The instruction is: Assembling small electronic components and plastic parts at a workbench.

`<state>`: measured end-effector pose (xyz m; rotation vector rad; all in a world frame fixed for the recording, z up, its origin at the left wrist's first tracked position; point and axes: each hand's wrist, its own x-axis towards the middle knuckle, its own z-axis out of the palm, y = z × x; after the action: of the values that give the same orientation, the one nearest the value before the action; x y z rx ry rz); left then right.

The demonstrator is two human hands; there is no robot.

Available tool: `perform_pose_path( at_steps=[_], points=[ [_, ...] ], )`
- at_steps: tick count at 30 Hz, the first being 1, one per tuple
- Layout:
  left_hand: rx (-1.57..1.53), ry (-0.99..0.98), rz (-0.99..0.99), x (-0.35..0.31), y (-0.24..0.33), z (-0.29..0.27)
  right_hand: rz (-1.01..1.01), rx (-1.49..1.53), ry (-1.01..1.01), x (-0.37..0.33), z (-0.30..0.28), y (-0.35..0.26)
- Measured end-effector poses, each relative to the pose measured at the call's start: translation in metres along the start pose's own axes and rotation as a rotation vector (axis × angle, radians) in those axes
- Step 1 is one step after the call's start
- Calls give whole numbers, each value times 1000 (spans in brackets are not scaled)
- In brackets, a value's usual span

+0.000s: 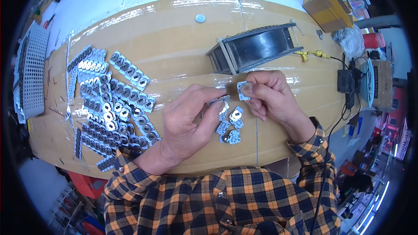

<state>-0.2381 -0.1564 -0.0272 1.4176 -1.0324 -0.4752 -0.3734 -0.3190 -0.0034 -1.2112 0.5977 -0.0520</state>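
Note:
Between the thumb and fingers of my left hand point(185, 117) is a short piece of circuit board strip point(223, 109), partly covered by the fingers. My right hand point(271, 96) pinches one small, squarish circuit board point(243, 91), pale blue-grey, just to the right of that strip. Right below both hands, several loose small boards point(234, 136) lie in a little heap on the cardboard. Some show a round metal part with a dark square in its middle. To the left spreads a pile of board strips point(124, 93), each carrying a row of round parts.
Beyond my hands stands a black fan point(257, 48) with a yellow-wrapped cable. A round silvery disc point(200, 18) lies farther back on the taped cardboard point(165, 30). A perforated basket point(35, 67) is at the far left. At right are a cardboard box point(327, 8) and a black adapter point(345, 81).

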Motion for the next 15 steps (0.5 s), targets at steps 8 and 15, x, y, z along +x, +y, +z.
perform_pose_path(
  at_steps=[8,15],
  points=[
    [71,-3,40,7,2,2,26,-4,-52,3,-4,-2],
    [146,-22,147,10,4,3,-40,-47,-75,1,-5,4]
  ],
)
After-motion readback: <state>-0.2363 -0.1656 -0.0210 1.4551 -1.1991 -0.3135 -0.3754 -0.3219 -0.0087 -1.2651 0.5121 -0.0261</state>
